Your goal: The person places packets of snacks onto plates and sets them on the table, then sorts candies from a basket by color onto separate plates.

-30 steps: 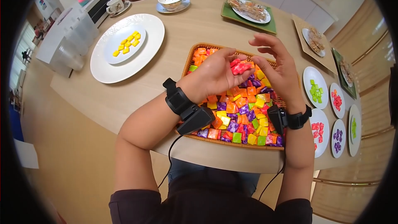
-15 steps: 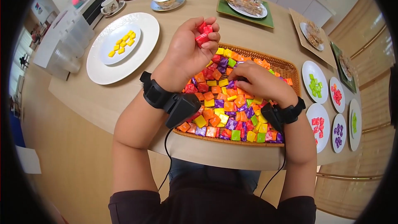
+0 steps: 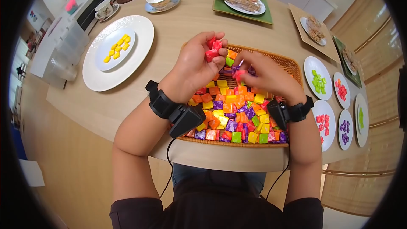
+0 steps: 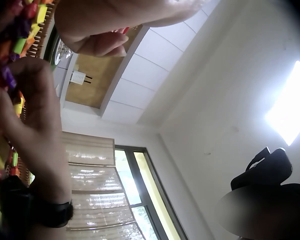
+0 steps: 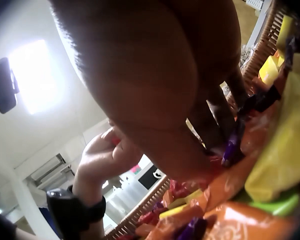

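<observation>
Raised over the left side of a wicker basket (image 3: 292, 64), my left hand (image 3: 191, 67) is turned palm up, fingers curled round several red wrapped candies (image 3: 215, 51). My right hand (image 3: 271, 76) is down at the basket's middle, thumb and fingers pinching a red wrapped candy (image 3: 240, 75). Close by its fingers lie purple candies (image 5: 231, 148). Orange, yellow, green, purple and red candies (image 3: 229, 108) fill the basket. In the left wrist view the right hand (image 4: 37, 107) bends over the candies; its own hand (image 4: 100, 30) shows at the top, the candies mostly hidden.
Yellow candies sit on a small plate within a large white plate (image 3: 142, 65) at left. Right of the basket, small white plates (image 3: 311, 65) hold green, red and purple candies. Farther back are cups on saucers (image 3: 163, 6) and a green tray (image 3: 265, 17) with wrapped snacks.
My right hand went from beside the left hand down into the basket and now pinches a red candy. My left hand, still holding red candies, rose and swung left, then lowered slightly.
</observation>
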Demonstrator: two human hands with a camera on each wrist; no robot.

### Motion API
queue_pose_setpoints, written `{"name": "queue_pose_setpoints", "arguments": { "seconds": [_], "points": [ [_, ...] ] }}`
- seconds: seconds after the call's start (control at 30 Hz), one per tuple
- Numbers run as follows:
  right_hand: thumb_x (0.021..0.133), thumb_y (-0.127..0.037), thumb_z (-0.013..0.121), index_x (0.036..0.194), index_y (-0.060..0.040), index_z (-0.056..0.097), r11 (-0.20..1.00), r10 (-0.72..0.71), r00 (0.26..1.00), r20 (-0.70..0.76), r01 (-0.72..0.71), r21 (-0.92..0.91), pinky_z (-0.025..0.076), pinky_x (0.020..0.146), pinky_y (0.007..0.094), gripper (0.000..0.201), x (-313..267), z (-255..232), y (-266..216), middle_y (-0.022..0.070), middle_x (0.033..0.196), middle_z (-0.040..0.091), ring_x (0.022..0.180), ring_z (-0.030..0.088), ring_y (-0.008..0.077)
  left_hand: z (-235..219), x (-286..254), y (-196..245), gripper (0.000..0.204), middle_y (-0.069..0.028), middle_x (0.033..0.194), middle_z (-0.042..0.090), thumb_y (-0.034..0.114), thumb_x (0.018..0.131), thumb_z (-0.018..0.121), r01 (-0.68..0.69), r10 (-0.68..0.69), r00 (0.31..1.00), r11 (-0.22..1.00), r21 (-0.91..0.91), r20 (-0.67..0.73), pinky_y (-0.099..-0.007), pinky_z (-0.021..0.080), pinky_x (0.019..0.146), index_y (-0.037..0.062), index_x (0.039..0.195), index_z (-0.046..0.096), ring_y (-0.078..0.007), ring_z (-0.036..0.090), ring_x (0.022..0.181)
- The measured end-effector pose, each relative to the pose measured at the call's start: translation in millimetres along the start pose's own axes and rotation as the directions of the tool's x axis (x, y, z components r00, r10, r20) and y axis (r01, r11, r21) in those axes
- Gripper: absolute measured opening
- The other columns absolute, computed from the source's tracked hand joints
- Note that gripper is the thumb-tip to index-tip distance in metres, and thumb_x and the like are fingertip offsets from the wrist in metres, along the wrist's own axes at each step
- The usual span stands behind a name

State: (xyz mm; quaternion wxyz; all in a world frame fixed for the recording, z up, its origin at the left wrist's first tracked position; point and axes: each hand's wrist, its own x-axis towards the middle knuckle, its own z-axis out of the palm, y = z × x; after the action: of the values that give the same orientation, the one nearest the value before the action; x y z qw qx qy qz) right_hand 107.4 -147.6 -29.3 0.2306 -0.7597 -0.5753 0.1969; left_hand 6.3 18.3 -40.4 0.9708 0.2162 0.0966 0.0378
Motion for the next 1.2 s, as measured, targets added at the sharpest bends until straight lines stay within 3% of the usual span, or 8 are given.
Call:
{"name": "queue_pose_setpoints", "arguments": {
  "seconds": [0.07,0.2,0.37,0.4,0.47,0.57,1.0,1.2],
  "points": [
    [0.075,-0.007,0.059,0.095,-0.0033,0.050,0.988,-0.025,0.941,-0.337,0.076,0.137,0.044,0.066,0.0289,0.022,-1,-10,5,0.0086,0.077,0.057,0.071,0.056,0.0185,-1,1,-4,0.019,-0.0063,0.081,0.050,0.016,0.089,0.042,0.009,-0.009,1.000,1.000,-0.013,0.001,-0.0190,0.041,0.049,0.0003,0.098,0.047,-0.0114,0.048,0.064],
    [0.080,-0.007,0.058,0.095,-0.0030,0.053,0.930,-0.046,0.815,-0.578,0.245,0.272,0.045,0.068,0.0245,0.017,0,-18,8,0.0045,0.082,0.059,0.075,0.056,0.0117,8,2,-19,0.021,-0.0088,0.082,0.052,0.018,0.090,0.041,0.081,-0.074,0.990,0.995,0.055,-0.117,-0.0210,0.048,0.058,-0.0023,0.096,0.046,-0.0153,0.053,0.072],
    [0.081,-0.010,0.057,0.090,-0.0012,0.054,0.925,-0.067,0.850,-0.523,0.250,0.287,0.045,0.067,0.0254,0.013,-2,-12,-9,0.0049,0.086,0.059,0.077,0.056,0.0154,8,3,-22,0.021,-0.0097,0.081,0.051,0.017,0.091,0.041,0.130,-0.129,0.982,0.992,-0.001,-0.140,-0.0181,0.046,0.050,-0.0035,0.092,0.045,-0.0122,0.051,0.066],
    [0.081,-0.010,0.057,0.090,-0.0012,0.054,0.924,-0.064,0.850,-0.522,0.248,0.290,0.045,0.067,0.0254,0.013,-3,-13,-7,0.0049,0.086,0.059,0.077,0.056,0.0154,-6,8,-13,0.018,-0.0090,0.080,0.050,0.015,0.090,0.042,0.187,-0.186,0.982,0.982,-0.019,0.043,-0.0162,0.041,0.045,-0.0032,0.092,0.045,-0.0096,0.048,0.062],
    [0.079,-0.008,0.055,0.087,-0.0015,0.054,0.999,0.039,0.957,-0.286,-0.035,0.018,0.045,0.068,0.0312,0.011,-6,-17,1,0.0108,0.085,0.058,0.077,0.055,0.0231,-1,4,-5,0.015,-0.0082,0.080,0.049,0.012,0.089,0.044,0.248,-0.236,0.945,0.968,-0.027,0.226,-0.0143,0.037,0.039,-0.0028,0.091,0.045,-0.0071,0.045,0.057],
    [0.076,-0.007,0.056,0.087,-0.0032,0.053,0.979,0.030,0.999,0.014,-0.026,-0.200,0.044,0.070,0.0324,0.012,-10,-6,23,0.0094,0.084,0.056,0.082,0.054,0.0224,4,-3,9,0.010,-0.0068,0.080,0.048,0.007,0.087,0.045,0.052,-0.040,0.992,0.993,-0.101,0.118,-0.0141,0.030,0.034,-0.0017,0.092,0.043,-0.0051,0.040,0.053],
    [0.068,0.001,0.052,0.081,-0.0019,0.049,0.967,-0.052,0.998,0.024,0.056,-0.247,0.043,0.068,0.0345,0.013,-9,0,16,0.0114,0.077,0.053,0.075,0.052,0.0271,-16,9,-8,0.018,-0.0155,0.088,0.048,0.013,0.088,0.038,0.096,-0.113,0.992,0.962,-0.254,-0.051,-0.0238,0.046,0.056,-0.0033,0.094,0.038,-0.0160,0.046,0.065],
    [0.075,0.001,0.053,0.087,-0.0015,0.052,0.945,-0.035,0.894,-0.447,0.175,0.276,0.045,0.075,0.0272,0.012,-8,-12,-18,0.0072,0.083,0.057,0.087,0.056,0.0156,-16,11,-19,0.027,-0.0216,0.091,0.051,0.020,0.093,0.028,0.036,-0.058,0.993,0.979,-0.202,-0.105,-0.0330,0.053,0.075,-0.0052,0.095,0.037,-0.0266,0.058,0.084]
  ]
}}
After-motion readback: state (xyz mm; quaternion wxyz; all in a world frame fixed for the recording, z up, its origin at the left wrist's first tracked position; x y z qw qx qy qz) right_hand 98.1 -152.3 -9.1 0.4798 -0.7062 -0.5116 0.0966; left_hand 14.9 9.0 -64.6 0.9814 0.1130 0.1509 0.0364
